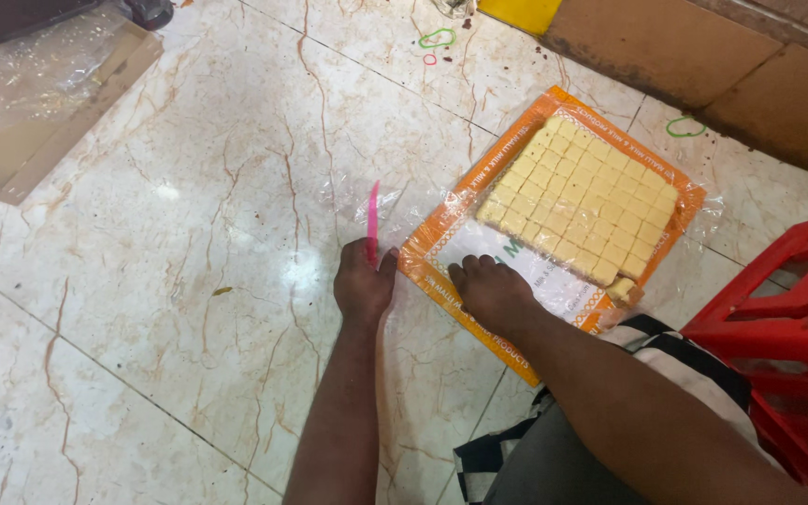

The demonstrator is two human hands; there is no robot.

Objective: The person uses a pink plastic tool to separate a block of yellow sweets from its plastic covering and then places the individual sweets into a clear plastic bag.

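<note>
My left hand (pixel 363 283) is shut on a thin pink blade (pixel 372 220) that stands upright on the marble floor, just left of an orange-bordered plastic sheet (pixel 441 281). On that sheet lies a slab of pale yellow sweet (pixel 580 196), cut into a grid of small squares. A loose piece (pixel 621 287) sits at its near right corner. My bare foot (pixel 490 292) rests on the sheet's white near part, beside the hand. My right hand is out of view.
A red plastic crate (pixel 797 327) stands at the right. At the upper left is a flat cardboard tray (pixel 58 122) covered in clear plastic. A brown step (pixel 703 56) runs along the top right. Green rubber bands (pixel 438 38) lie on the floor.
</note>
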